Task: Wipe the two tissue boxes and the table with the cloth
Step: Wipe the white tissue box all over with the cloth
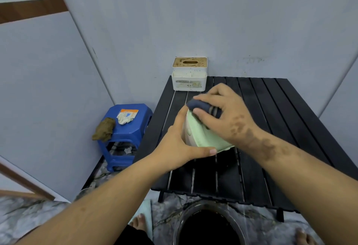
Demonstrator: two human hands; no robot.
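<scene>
The head view showed a green tissue box (pixel 203 136) tilted on a black slatted table (pixel 271 128), near the table's middle and slightly toward its left edge. The left hand (pixel 180 147) was wrapped around the box's near left end, thumb along the lower edge, fingers closed on the pale side wall. The right hand (pixel 224 109) was closed on a dark blue cloth (pixel 201 107), bunched and pressed against the far upper end of the box.

The box had a pale green top and a cream side; its opening was hidden by the hands. It appeared to be light, rigid plastic with a smooth, probably slippery surface. It would therefore be best held by its two ends or side walls, as the left hand did, so that wiping pressure did not slide it across the slats. The cloth looked soft and pliable and would conform to corners.

A second tissue box (pixel 189 74), white with a speckled tan lid and a slot, stood upright at the far left corner of the table, against the wall. It was well apart from both hands and judged not yet wiped.

A blue stool (pixel 126 128) stood left of the table, carrying a brown rag (pixel 103 129).
</scene>
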